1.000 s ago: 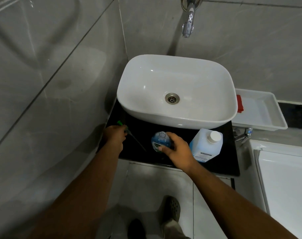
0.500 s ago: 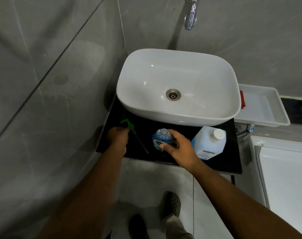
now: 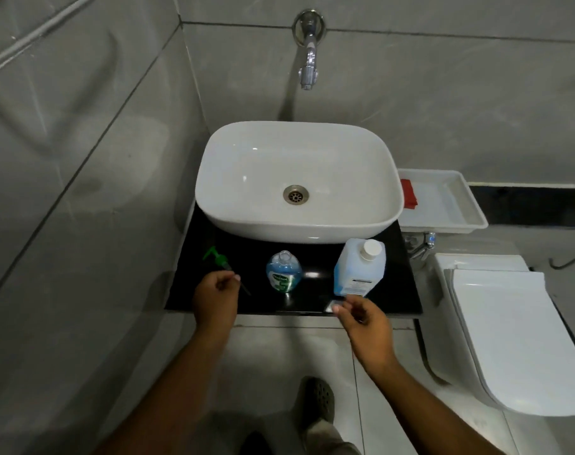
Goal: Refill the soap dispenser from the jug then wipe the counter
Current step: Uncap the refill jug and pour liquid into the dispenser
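Observation:
The soap dispenser bottle point(image 3: 283, 272), blue with a green label, stands upright on the black counter point(image 3: 256, 241) with its neck uncovered. Its green pump point(image 3: 215, 256) lies on the counter to the left, the tube pointing toward the front edge. My left hand point(image 3: 217, 298) hovers just in front of the pump, fingers loosely curled, fingertips close to the tube and holding nothing. The refill jug point(image 3: 360, 267), translucent with blue liquid and a white cap on, stands to the right of the bottle. My right hand point(image 3: 365, 318) is at the counter's front edge just below the jug, empty.
A white basin point(image 3: 299, 221) fills the back of the counter under a wall tap point(image 3: 309, 67). To the right stands a white tray point(image 3: 470, 208) holding a red cloth point(image 3: 409, 193). A toilet point(image 3: 509, 330) and a small valve point(image 3: 424, 246) are at the right.
My left hand has laid the green pump on the counter and drawn back. My right hand has let go of the dispenser bottle and moved right, in front of the jug.

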The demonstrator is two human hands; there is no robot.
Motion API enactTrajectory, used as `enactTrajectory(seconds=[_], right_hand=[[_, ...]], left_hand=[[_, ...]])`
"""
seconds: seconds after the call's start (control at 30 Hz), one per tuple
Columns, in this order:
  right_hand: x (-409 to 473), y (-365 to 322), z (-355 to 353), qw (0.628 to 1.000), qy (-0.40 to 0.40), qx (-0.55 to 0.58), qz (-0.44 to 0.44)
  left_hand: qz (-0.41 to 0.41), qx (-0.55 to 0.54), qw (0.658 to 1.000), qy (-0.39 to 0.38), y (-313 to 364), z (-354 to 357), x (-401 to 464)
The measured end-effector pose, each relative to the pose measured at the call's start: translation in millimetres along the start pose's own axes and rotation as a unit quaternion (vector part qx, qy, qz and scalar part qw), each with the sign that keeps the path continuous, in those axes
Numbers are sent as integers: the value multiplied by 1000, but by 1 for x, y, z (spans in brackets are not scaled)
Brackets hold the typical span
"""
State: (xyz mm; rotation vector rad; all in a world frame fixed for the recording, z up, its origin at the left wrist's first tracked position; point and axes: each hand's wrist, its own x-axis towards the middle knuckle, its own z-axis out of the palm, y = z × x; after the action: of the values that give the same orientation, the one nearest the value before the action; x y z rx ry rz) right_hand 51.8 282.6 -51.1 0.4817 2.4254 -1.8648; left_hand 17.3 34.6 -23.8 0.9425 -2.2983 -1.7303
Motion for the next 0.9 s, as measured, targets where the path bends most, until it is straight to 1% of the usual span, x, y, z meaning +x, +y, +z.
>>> enactTrajectory(seconds=[0.07,0.1,0.13,0.2,0.23,0.3,0.37,0.4,0.47,0.5,0.53,0.67,0.7,0.73,0.8,0.83,0.87,0.9], right_hand=[[-2,-1,-21,996,89,30,1],[0,-3,-31,992,118,38,2],[5,-6,-41,991,125,37,3],[18,-14,-54,996,83,18,-3],[25,-19,-59,999,47,3,-12],[39,-28,-65,999,-30,-17,-29],[52,-38,-67,995,-90,-16,-44],[57,-42,-68,992,-112,-17,-57],[65,-47,-68,988,-133,-26,-79],[68,-49,-68,987,-135,-35,-85],[70,-50,-67,986,-134,-45,-88],[77,-47,-66,984,-144,-50,-90],[77,-46,-65,984,-146,-50,-92],[78,-45,-65,983,-148,-47,-94],[79,-43,-65,984,-151,-34,-93],[80,-42,-65,984,-151,-30,-91],[80,-41,-65,984,-152,-28,-91],[80,-41,-65,983,-153,-30,-92]], left_hand=[[95,31,995,6,17,6,-8],[154,46,987,-4,28,14,-15],[211,58,976,-21,38,24,-23],[305,80,947,-67,60,50,-40],[351,96,926,-97,70,63,-48],[424,128,877,-184,91,89,-59],[448,185,834,-265,107,113,-66],[448,224,817,-285,112,123,-66],[449,300,792,-284,119,137,-64],[450,318,787,-277,121,139,-63],[445,317,794,-267,122,139,-62],[417,301,839,-176,119,136,-57],[418,292,843,-171,118,135,-58],[427,277,841,-183,117,134,-59],[455,250,822,-235,114,129,-61],[467,243,815,-243,112,127,-62],[468,241,819,-230,108,126,-64],[454,245,832,-202,105,125,-66]])
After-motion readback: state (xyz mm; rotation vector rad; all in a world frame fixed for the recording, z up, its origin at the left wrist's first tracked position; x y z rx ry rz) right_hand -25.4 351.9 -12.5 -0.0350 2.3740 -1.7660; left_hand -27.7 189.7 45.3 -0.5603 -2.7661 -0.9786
